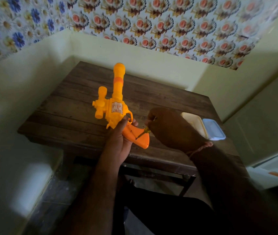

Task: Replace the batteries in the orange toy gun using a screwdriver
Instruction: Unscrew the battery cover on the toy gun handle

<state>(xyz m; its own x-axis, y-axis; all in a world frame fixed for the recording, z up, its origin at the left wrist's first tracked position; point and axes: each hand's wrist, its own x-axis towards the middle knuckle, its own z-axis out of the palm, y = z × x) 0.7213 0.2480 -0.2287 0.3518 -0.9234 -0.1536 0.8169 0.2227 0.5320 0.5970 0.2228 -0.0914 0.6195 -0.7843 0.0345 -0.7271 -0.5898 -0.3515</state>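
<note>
The orange toy gun (114, 102) is held above the wooden table (77, 116), barrel pointing away from me, a scope on its left side. My left hand (119, 141) grips the gun from below at the handle, thumb near the trigger guard. My right hand (170, 128) holds a small screwdriver (142, 134) with a yellow handle; most of the handle is hidden in the fist. The screwdriver's tip touches the darker orange handle cover (134, 134), at a small dark spot near its middle.
An open cream-coloured box (195, 122) and a clear blue-rimmed lid or container (214, 129) lie on the table's right side, just behind my right hand. Walls close in behind and to the left of the table. My legs are under the front edge.
</note>
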